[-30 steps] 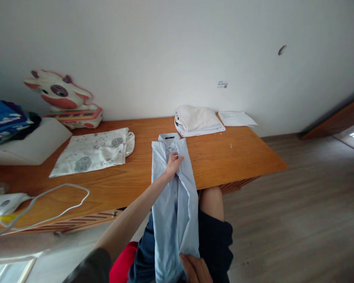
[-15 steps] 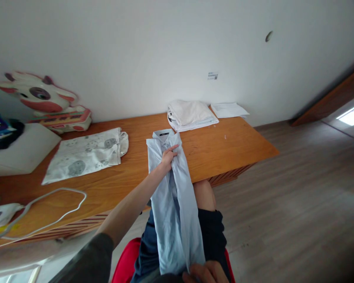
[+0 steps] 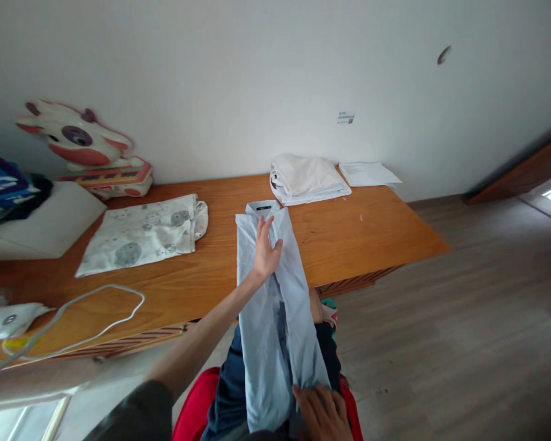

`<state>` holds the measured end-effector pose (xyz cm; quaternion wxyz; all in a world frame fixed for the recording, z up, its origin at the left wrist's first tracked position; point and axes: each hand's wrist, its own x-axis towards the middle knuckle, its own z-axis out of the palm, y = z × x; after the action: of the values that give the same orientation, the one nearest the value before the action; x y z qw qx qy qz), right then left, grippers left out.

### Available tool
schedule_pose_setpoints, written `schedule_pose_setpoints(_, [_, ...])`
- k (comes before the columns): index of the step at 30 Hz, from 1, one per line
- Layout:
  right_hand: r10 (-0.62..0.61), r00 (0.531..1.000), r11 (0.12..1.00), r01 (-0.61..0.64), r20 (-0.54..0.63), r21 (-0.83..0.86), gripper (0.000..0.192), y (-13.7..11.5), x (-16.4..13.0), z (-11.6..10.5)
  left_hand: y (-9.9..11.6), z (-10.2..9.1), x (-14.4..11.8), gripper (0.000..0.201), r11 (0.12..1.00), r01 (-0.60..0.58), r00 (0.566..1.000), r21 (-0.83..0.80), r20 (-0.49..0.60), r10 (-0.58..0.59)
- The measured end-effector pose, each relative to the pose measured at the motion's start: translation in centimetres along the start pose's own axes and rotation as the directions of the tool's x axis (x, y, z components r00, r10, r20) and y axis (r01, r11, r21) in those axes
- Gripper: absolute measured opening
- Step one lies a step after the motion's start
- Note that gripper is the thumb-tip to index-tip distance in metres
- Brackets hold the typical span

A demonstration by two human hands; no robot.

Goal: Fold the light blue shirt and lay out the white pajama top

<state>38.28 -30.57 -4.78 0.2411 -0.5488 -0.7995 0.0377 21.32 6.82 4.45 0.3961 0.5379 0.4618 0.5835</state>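
Half a second ago the left hand [image 3: 265, 250] pinched a fold near the collar; now its fingers [image 3: 262, 228] lie spread and flat, pressing the light blue shirt [image 3: 275, 306] against the wooden table [image 3: 349, 239] and gripping nothing. The right hand [image 3: 322, 412], which was almost out of sight at the near edge, has come further into view, its fingers resting on the shirt's near hem over the lap; whether they pinch the cloth or only press it, I cannot tell.

The shirt lies folded into a long narrow strip, collar end far on the table, the rest hanging over the near edge onto the person's dark shorts [image 3: 229, 386]. A small dark label [image 3: 262, 208] sits inside the collar, too small to read.

Far beyond the collar sits a stack of folded white clothes [image 3: 307, 177], with a white sheet of paper [image 3: 368, 174] just right of it. A small sticker [image 3: 346, 117] on the wall bears print that is illegible. To the left lies a white patterned cloth [image 3: 142, 233], then a white cable [image 3: 96, 306], and a cartoon cow toy [image 3: 80, 142] against the wall.
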Motion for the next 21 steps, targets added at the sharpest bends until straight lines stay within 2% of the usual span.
schedule_pose_setpoints(2, [-0.009, 1.000, 0.993, 0.008, 0.009, 0.118, 0.043, 1.0, -0.1, 0.0, 2.2, -1.5, -3.7, 0.048, 0.996, -0.089, 0.993, 0.027, -0.078, 0.091])
schedule_pose_setpoints(4, [0.058, 0.998, 0.956, -0.056, 0.000, 0.287, 0.036, 2.6, 0.4, -0.3, 3.1, -3.4, -9.1, 0.031, 0.997, -0.069, 0.965, -0.016, -0.254, 0.063])
schedule_pose_setpoints(5, [0.148, 0.989, 0.919, -0.140, 0.007, 0.368, 0.033, 3.6, 0.9, -0.5, 2.9, -4.5, -12.1, 0.027, 0.999, -0.043, 0.935, -0.027, -0.353, 0.031])
schedule_pose_setpoints(7, [0.378, 0.922, 0.793, -0.371, 0.087, 0.484, 0.037, 5.5, 2.3, -1.0, 1.5, -6.8, -18.3, 0.032, 0.998, 0.055, 0.852, -0.028, -0.520, -0.062])
schedule_pose_setpoints(8, [0.465, 0.871, 0.714, -0.475, 0.159, 0.514, 0.046, 6.2, 3.1, -1.1, 0.5, -7.9, -21.1, 0.038, 0.985, 0.168, 0.820, -0.027, -0.551, -0.155])
schedule_pose_setpoints(10, [0.526, 0.789, 0.586, -0.607, 0.318, 0.536, 0.068, 6.9, 4.7, -1.2, -1.2, -10.0, -25.5, 0.038, 0.897, 0.441, 0.792, 0.021, -0.479, -0.378])
schedule_pose_setpoints(11, [0.519, 0.763, 0.545, -0.643, 0.387, 0.538, 0.076, 6.8, 5.4, -1.2, -1.7, -10.8, -26.9, 0.038, 0.853, 0.516, 0.794, 0.079, -0.419, -0.442])
schedule_pose_setpoints(12, [0.498, 0.744, 0.515, -0.667, 0.446, 0.539, 0.077, 6.5, 6.0, -1.2, -1.9, -11.4, -27.7, 0.036, 0.823, 0.549, 0.808, 0.148, -0.347, -0.477])
schedule_pose_setpoints(14, [0.437, 0.719, 0.465, -0.695, 0.540, 0.548, 0.066, 5.4, 6.8, -1.1, -1.6, -12.2, -28.2, 0.033, 0.812, 0.524, 0.850, 0.257, -0.220, -0.479])
schedule_pose_setpoints(16, [0.387, 0.706, 0.416, -0.708, 0.593, 0.571, 0.056, 4.2, 6.9, -1.3, -0.7, -12.4, -27.9, 0.033, 0.818, 0.507, 0.862, 0.272, -0.145, -0.486])
schedule_pose_setpoints(18, [0.402, 0.695, 0.372, -0.719, 0.596, 0.587, 0.056, 3.4, 6.3, -1.3, 0.1, -12.3, -27.9, 0.037, 0.798, 0.576, 0.818, 0.179, -0.119, -0.563])
schedule_pose_setpoints(19, [0.425, 0.695, 0.357, -0.718, 0.580, 0.598, 0.059, 3.3, 5.7, -1.3, 0.3, -12.2, -28.1, 0.041, 0.770, 0.631, 0.776, 0.096, -0.105, -0.622])
schedule_pose_setpoints(21, [0.430, 0.711, 0.341, -0.698, 0.556, 0.629, 0.069, 3.6, 4.3, -1.0, 0.3, -12.2, -29.1, 0.047, 0.652, 0.753, 0.654, -0.086, -0.016, -0.757])
